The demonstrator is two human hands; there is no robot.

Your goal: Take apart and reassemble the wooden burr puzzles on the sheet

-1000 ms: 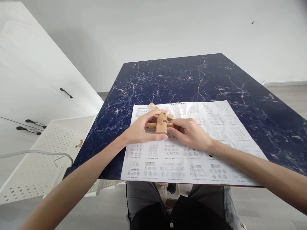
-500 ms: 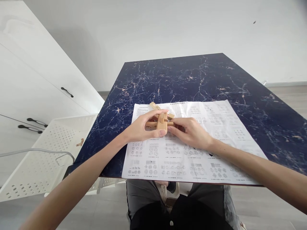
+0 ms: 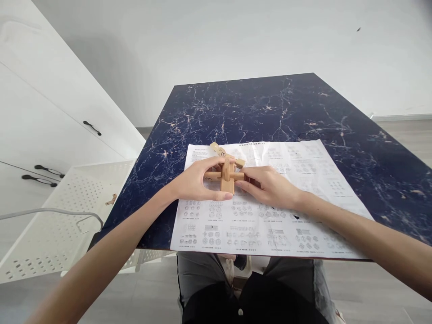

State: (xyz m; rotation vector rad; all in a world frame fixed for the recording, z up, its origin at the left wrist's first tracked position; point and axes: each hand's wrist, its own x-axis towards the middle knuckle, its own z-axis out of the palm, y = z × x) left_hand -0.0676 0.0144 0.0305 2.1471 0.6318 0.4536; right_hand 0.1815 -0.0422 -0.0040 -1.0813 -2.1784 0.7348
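My left hand (image 3: 195, 180) curves around a partly joined wooden burr puzzle (image 3: 227, 184) made of crossing notched bars. Its thumb lies at the near end of the upright-running bar and its fingers at the far end. From the other side my right hand (image 3: 270, 183) is closed on the puzzle's right part, with the fingertips partly hidden behind the wood. A lettered mark shows on the bar's left end. Just beyond the puzzle lies a loose notched wooden piece (image 3: 218, 149) marked with a letter, and the tip of another block (image 3: 240, 163) shows beside it.
Under the hands is a creased instruction sheet (image 3: 313, 216) printed with small diagrams, on a dark blue marbled table (image 3: 243, 108). A white perforated shelf (image 3: 50, 220) stands at the left, carrying a small wooden piece (image 3: 111, 200). White cabinets (image 3: 50, 112) rise behind it.
The top bar now sits lower, crossing flush with the left-right bar. My left thumb and fingers have moved from on top of it to its ends. My right hand has barely moved.
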